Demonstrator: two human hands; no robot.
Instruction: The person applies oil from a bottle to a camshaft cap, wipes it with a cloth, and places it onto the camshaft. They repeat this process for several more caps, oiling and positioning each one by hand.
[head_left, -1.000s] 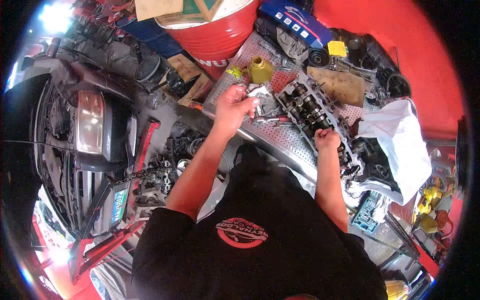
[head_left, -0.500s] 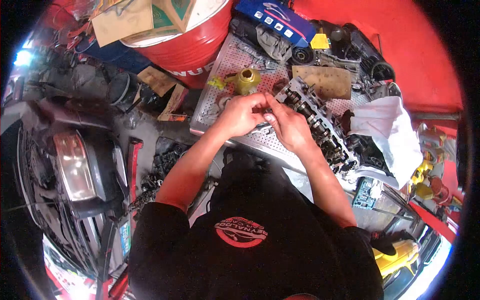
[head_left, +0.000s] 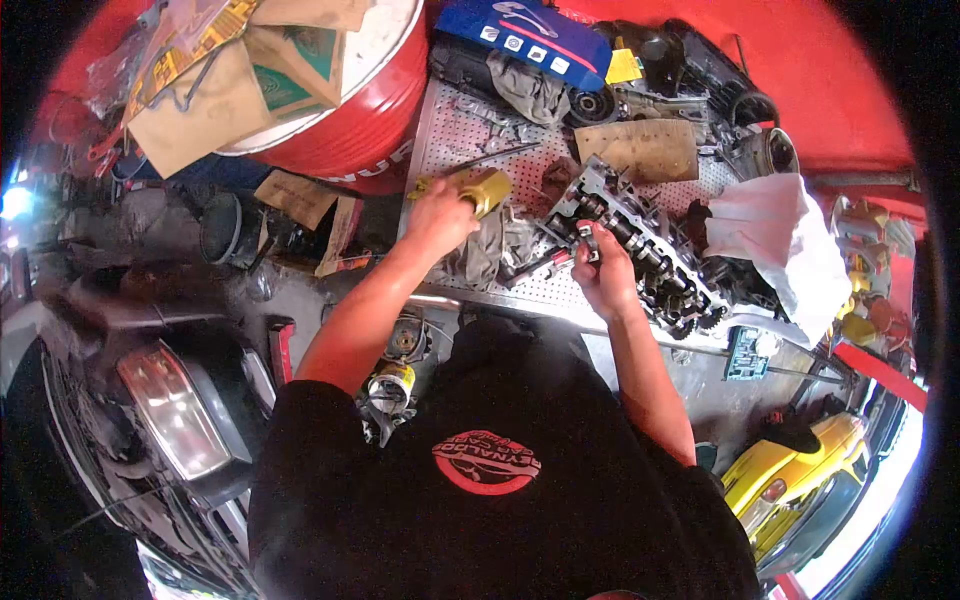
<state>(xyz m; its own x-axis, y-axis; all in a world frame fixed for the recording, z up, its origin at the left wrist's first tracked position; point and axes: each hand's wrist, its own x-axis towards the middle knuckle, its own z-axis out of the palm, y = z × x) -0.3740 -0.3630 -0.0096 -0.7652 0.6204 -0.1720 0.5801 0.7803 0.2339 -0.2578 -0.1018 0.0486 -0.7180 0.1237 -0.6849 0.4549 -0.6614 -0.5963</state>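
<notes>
My left hand [head_left: 443, 217] is closed around a yellow-green plastic bottle [head_left: 487, 193], which tilts over the perforated metal table [head_left: 563, 290]. My right hand [head_left: 607, 277] pinches a small metal part [head_left: 587, 240], perhaps a bearing cap, fingers curled around it. Just beyond that hand lies a cylinder head [head_left: 640, 245] with its camshafts showing. A tool with a red section [head_left: 545, 266] rests on the table between my hands, near a grey rag [head_left: 482, 252].
A red drum [head_left: 370, 135] with cardboard on top stands at the back left. Behind the cylinder head are a brown cardboard piece [head_left: 640, 150] and a blue box [head_left: 530, 40]. White cloth [head_left: 765, 235] covers parts on the right. A dark car [head_left: 180, 410] stands at left.
My hands, together before, have moved apart. The left went to the bottle, which was upright and is now tilted in its grip. The right keeps a small metal part near the cylinder head.
</notes>
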